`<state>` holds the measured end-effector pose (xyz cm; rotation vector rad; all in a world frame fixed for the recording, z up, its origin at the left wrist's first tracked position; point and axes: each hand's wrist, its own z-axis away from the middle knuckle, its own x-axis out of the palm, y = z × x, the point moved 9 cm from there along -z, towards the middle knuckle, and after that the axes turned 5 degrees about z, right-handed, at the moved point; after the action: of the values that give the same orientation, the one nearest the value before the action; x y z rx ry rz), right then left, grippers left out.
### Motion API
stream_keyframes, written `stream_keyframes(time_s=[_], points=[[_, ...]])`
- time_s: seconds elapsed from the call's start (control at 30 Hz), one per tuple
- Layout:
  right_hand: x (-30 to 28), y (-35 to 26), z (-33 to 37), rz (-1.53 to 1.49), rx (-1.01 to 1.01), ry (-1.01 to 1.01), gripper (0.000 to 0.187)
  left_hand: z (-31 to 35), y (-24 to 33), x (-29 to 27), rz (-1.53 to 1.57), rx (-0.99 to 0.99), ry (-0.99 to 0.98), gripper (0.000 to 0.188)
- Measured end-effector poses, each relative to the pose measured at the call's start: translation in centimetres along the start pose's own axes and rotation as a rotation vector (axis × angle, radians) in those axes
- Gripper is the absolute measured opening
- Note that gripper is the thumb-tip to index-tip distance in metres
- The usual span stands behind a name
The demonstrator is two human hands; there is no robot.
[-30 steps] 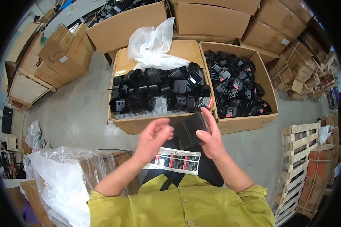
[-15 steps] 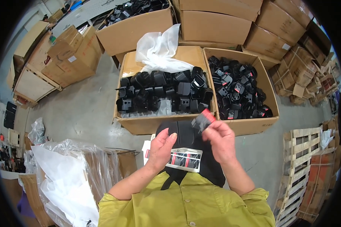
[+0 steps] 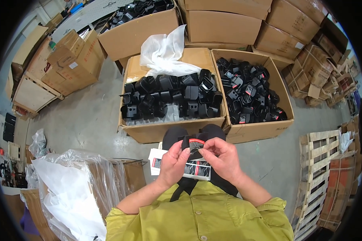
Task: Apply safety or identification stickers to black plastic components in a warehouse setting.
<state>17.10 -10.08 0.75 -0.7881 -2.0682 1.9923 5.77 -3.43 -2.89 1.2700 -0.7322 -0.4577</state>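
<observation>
Clear plastic (image 3: 106, 170) drapes a carton (image 3: 136, 176) at far left. An open carton (image 3: 149, 131) ahead holds rows of black holders (image 3: 191, 92). The left hand (image 3: 173, 164) pinches the left side of a black piece (image 3: 185, 142) above the lap, a sheet of labels (image 3: 202, 170) lying beneath. A red-topped label (image 3: 196, 143) sits against the piece; the right hand (image 3: 224, 160) seems to pinch its lower right edge, though fingers hide the contact. Rightward stand a second open carton (image 3: 261, 130) and a wooden pallet (image 3: 310, 160).
</observation>
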Motion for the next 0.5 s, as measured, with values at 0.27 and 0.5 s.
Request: stream_keyframes(time_s=[0.27,0.5], points=[[0.1,2.6,0.2,-0.38,0.292,-0.071,0.008,0.0,-0.1,-0.9,0.074,0.007,0.028,0.027],[0.3,3.0,-0.1,-0.372,0.362,-0.063,0.009,0.1,-0.6,-0.7,0.102,-0.018,0.019,0.028]])
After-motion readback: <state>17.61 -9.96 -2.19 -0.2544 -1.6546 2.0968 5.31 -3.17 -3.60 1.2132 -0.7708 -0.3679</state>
